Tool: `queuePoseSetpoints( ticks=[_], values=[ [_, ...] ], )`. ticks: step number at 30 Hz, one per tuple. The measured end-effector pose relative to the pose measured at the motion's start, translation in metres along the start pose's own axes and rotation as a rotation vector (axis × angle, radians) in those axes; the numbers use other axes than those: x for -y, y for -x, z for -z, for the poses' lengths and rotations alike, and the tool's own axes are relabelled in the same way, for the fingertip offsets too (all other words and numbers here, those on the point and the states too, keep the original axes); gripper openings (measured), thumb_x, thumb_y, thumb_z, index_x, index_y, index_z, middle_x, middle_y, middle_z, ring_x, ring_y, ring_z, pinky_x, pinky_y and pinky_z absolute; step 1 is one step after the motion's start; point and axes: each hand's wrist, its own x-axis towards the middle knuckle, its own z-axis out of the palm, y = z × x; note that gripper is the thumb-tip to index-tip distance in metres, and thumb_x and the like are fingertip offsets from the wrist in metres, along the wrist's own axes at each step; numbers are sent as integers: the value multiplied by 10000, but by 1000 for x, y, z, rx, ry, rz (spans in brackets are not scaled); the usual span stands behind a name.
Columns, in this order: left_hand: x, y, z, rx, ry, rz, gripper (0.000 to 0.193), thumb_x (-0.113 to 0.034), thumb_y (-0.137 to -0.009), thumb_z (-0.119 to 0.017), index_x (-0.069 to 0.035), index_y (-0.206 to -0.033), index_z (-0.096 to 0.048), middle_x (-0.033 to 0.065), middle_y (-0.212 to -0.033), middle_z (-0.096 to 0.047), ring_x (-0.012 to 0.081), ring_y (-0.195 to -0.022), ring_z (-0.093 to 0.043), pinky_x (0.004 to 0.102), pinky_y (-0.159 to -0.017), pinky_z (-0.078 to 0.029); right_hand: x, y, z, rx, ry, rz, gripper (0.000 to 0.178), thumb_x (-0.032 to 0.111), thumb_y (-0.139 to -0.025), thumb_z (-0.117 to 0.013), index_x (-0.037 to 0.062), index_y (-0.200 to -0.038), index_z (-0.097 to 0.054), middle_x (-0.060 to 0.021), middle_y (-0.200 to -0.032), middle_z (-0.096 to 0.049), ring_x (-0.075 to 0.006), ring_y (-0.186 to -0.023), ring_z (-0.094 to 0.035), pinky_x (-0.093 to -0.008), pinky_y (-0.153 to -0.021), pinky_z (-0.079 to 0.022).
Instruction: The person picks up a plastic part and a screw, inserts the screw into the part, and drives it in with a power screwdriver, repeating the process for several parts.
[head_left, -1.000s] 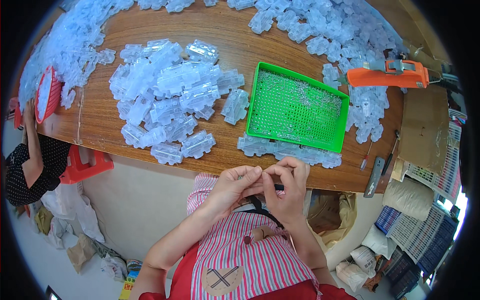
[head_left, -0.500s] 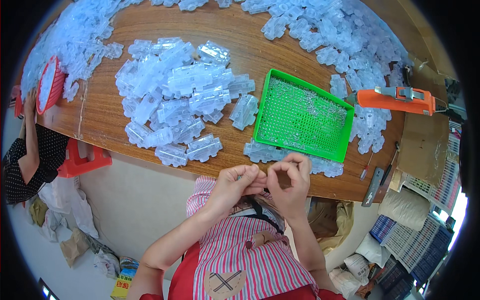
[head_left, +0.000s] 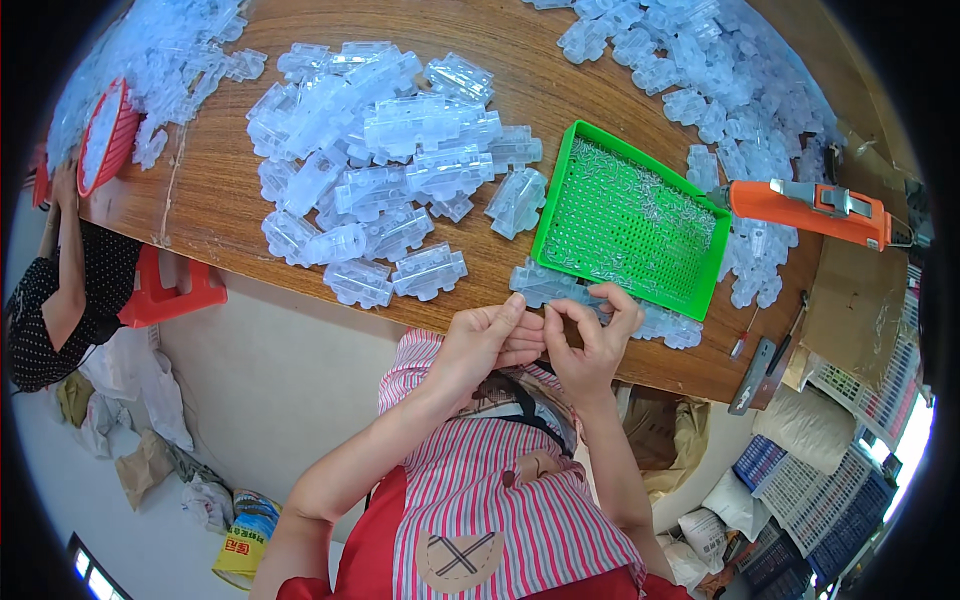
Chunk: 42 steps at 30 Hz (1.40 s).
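My left hand is just off the table's front edge, palm partly up, fingers curled and thumb raised over them. Whatever lies in it is too small to make out. Close beside its fingertips, my right hand pinches thumb and forefinger together, its other fingers bent; any tiny thing between them cannot be told. Beyond the right hand sits a green perforated tray with many small metal pieces, which look like screws. A row of clear plastic housings lies along the tray's near side, partly behind my right hand.
A heap of clear plastic housings covers the table's middle; more pile up at far right. An orange electric screwdriver points at the tray. At left, another person's arm reaches to a red basket. A red stool stands below.
The head view has shifted slightly, so the table things appear further right and higher. My left thumb has lifted, and my right fingertips have drawn slightly apart from the left hand.
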Motion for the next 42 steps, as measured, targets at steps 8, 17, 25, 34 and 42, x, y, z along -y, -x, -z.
queuePoseSetpoints(
  ticks=[8,17,25,34,42],
  values=[
    [0,1,1,-9,58,-1,469,-396,-994,-482,38,-1051,-651,129,-942,-694,174,-839,-687,283,-773,-570,6,0,4,2,-12,-102,191,83,-700,-773,142,-857,-681,-95,-1071,-492,-254,-933,-435,-363,-777,-367],
    [-8,5,4,481,470,142,870,-649,-958,-184,90,-1363,-403,193,-1313,-540,231,-1175,-570,335,-996,-470,36,-4,48,178,-137,-62,230,59,-698,-751,136,-909,-700,-67,-1047,-507,-228,-931,-443,-333,-760,-378],
    [-10,8,-10,524,445,100,857,-639,-963,-175,77,-1394,-363,197,-1339,-516,241,-1205,-545,354,-1038,-433,37,6,38,139,-85,-43,247,96,-697,-767,126,-932,-699,-51,-1049,-524,-231,-954,-470,-349,-801,-377],
    [-3,7,-8,559,527,99,796,-598,-985,-198,61,-1399,-367,159,-1298,-553,179,-1126,-592,302,-983,-476,35,8,33,55,51,111,252,103,-710,-745,110,-946,-658,-44,-1046,-547,-244,-924,-516,-372,-811,-372],
    [-14,15,-11,464,469,60,662,-493,-1020,-281,62,-1345,-439,143,-1231,-594,155,-1088,-610,280,-951,-501,34,5,40,78,-40,-26,212,84,-714,-731,103,-906,-643,-51,-1038,-536,-254,-926,-497,-385,-782,-383]
  ],
)
